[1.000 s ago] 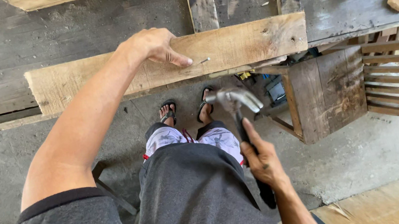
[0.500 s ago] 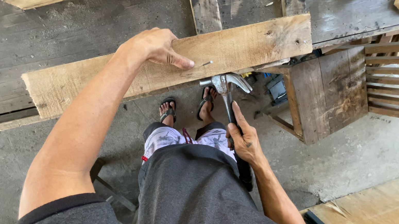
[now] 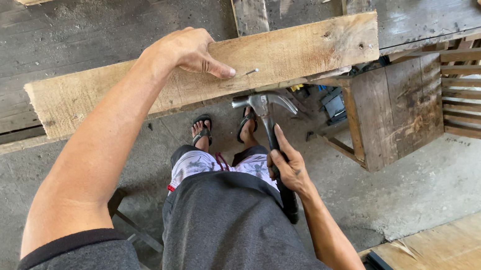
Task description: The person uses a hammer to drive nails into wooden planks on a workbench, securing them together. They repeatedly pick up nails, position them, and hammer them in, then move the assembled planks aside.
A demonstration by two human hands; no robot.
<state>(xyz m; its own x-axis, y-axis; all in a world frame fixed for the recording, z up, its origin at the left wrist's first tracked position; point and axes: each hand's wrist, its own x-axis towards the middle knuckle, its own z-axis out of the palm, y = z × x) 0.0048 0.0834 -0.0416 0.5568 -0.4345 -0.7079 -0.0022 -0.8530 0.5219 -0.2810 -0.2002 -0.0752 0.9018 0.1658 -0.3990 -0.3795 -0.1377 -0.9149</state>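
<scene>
Wrapped around the claw hammer [image 3: 269,126], the right hand [image 3: 290,169] holds its head just below the plank [image 3: 206,71]. Left hand [image 3: 190,51] presses that plank, thumb beside a nail [image 3: 251,71] that seems tilted, directly above the hammerhead.

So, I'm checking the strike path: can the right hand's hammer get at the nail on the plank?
Probably yes. The right hand holds the claw hammer just below the plank, and nothing lies between its head and the nail; the left hand's fingertip sits close beside it.
</scene>
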